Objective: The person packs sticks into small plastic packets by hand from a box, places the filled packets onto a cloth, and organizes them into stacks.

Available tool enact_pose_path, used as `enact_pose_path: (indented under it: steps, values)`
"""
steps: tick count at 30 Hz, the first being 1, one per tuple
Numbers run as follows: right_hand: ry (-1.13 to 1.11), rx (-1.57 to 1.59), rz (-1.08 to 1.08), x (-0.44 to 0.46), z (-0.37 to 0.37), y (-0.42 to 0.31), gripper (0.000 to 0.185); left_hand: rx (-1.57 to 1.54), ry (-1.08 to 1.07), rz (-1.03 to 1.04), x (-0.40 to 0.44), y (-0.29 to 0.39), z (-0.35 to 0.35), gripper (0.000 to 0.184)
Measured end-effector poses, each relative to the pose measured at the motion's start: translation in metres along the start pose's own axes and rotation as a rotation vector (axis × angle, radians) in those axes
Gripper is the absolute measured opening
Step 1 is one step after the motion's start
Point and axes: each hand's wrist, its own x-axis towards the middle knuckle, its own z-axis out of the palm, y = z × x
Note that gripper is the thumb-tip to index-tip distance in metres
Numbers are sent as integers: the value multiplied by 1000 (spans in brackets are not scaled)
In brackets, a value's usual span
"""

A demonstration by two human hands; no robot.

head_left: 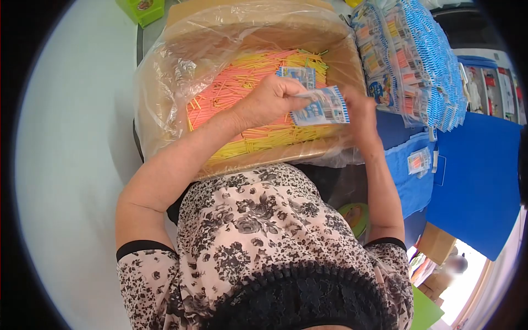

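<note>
My left hand [269, 102] is closed, its thumb and fingers pinching a small blue-and-white printed plastic packet [328, 108] with a barcode and striped edges. My right hand [361, 115] is beside the packet's right edge, smeared by motion, so its grip does not show. Behind my left fingers, a similar packet [300, 76] shows over the sticks; whether it is held or lying there I cannot tell. Below both hands, a cardboard box [258, 34] lined with clear plastic holds many thin pink and yellow sticks [231, 91].
Stacked filled packets [410, 66] rise right of the box. Further right are a blue cloth [410, 184] with a small packet [419, 161] on it and a blue panel [473, 181]. A green container [144, 11] is at the top left. A blurred person [455, 265] appears lower right.
</note>
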Motion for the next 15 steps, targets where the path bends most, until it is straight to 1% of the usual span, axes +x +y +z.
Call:
enact_pose_path:
  steps: [3,5,8,9,11,12,15]
  values:
    - [-22,-17,9,-14,5,-17,20,22,109,-65,-2,5,-7,12]
    - [-33,-18,18,-13,-1,-21,20,-14,130,-84,-2,3,-7,11]
    - [-262,415,207,1,-31,-18,25,-82,162,-127,-3,1,-7,11]
    - [-257,420,207,2,-34,-21,25,-70,162,-162,-2,1,-8,11]
    - [-363,540,199,2,-39,-28,29,-50,165,-233,-1,0,-9,10]
    - [-418,597,196,3,-41,-32,31,-50,165,-234,-1,-1,-10,10]
    - [-365,566,177,7,-40,-45,32,-24,109,-202,-1,0,-8,10]
